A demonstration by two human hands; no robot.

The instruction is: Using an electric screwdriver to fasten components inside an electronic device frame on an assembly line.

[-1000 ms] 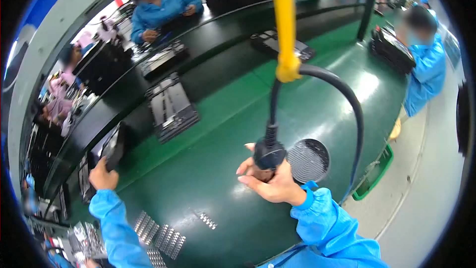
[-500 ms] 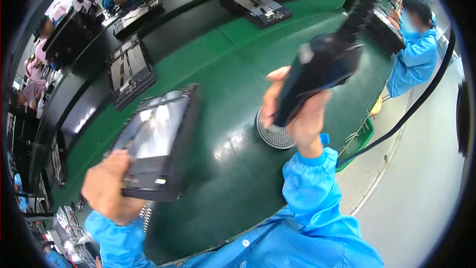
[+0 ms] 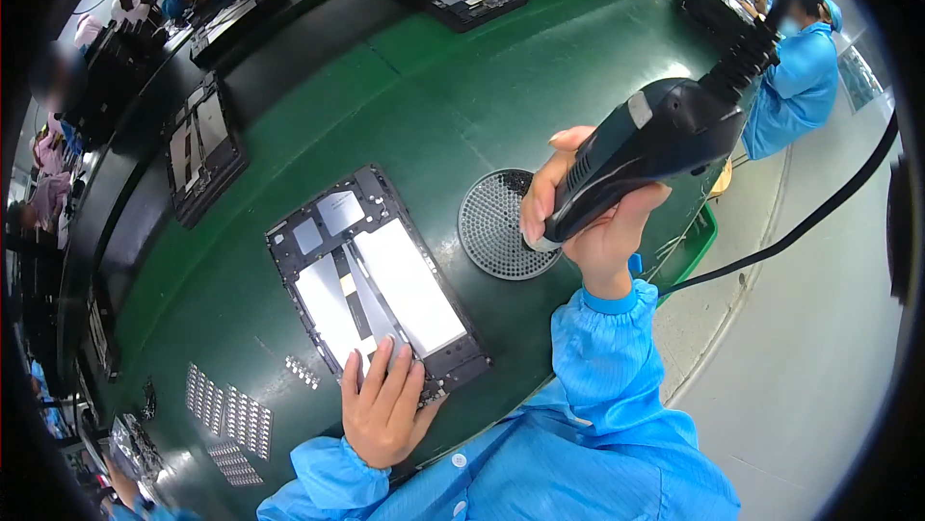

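An opened tablet [image 3: 414, 280], with white battery panels and a dark frame, lies face-down-like on the green table, its innards showing. My left hand [image 3: 385, 415] rests on its near end, fingers stretched flat across the surface. An electric screwdriver [image 3: 655, 141] with a black body is in my right hand [image 3: 607, 256], fingers wrapped round it. The driver's pale nose points down at the right edge of a round perforated screw tray [image 3: 491, 227]. Dark small screws show at that tray's far side. Whether the bit touches the tray I cannot tell.
Sheets of small silver parts [image 3: 229, 410] lie at the near left. Other opened tablets [image 3: 204, 150] stand along the black curved track. A black cable [image 3: 790, 237] arcs on the right above a green bin [image 3: 708, 242]. A co-worker in blue [image 3: 795, 78] sits at far right.
The tablet, earlier lifted and tilted in my left hand, now lies flat on the table. My left hand has let go and spread on it. The screwdriver stays in my right hand, by the tray.
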